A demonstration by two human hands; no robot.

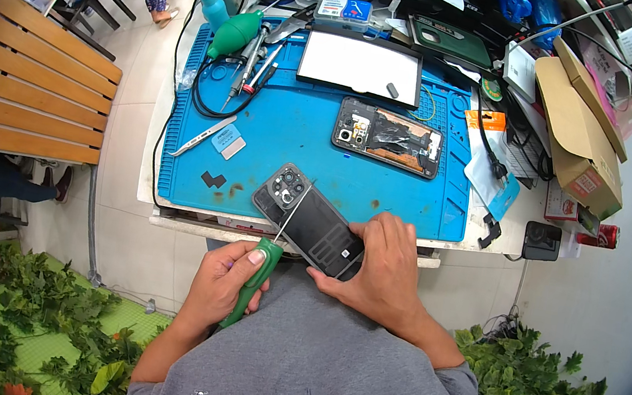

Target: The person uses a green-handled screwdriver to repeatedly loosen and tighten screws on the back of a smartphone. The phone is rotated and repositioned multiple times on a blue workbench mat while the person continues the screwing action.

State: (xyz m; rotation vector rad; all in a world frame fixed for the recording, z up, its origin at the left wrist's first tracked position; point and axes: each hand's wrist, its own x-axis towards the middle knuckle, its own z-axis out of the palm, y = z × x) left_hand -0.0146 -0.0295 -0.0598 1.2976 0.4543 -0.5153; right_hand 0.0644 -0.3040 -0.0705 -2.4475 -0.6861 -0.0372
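Left hand [227,284] wraps green-handled tool [270,252]; right hand [388,268] pinches black panel [322,235] by near edge of blue mat [285,130]; I'd keep shaft [294,212] flat, pressure light.

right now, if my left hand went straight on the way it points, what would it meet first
Most likely the dark phone part held in the right hand; the shaft of the green-handled tool in the left hand crosses its image, though contact is unclear.
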